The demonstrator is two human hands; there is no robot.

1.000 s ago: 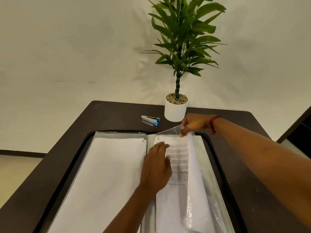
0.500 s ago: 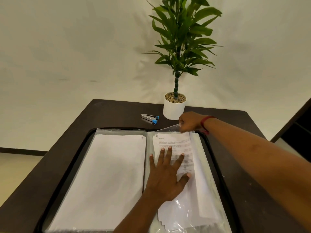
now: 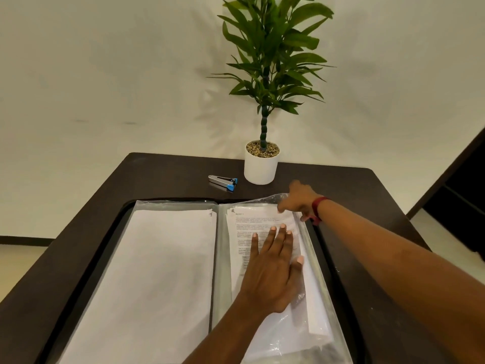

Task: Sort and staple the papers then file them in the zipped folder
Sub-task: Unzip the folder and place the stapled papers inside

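You're looking across a dark brown table [image 3: 162, 177] with rounded far corners; it's running away from you toward a plain cream wall [image 3: 105, 74]; a white cylindrical pot [image 3: 261, 168] is standing upright on the table's far edge, a little right of centre; pebbles [image 3: 262, 148] are filling its top; a green segmented stem [image 3: 263, 127] is rising straight out of them and a spread of long leaves [image 3: 273, 48] is fanning up past the top of your view; the leaves are throwing a faint shadow on the wall to the left; pale floor [image 3: 18, 261] is showing at lower left beyond a dark baseboard [image 3: 23, 240]; dark furniture [image 3: 459, 190] is edging in at the right, too cropped to identify.
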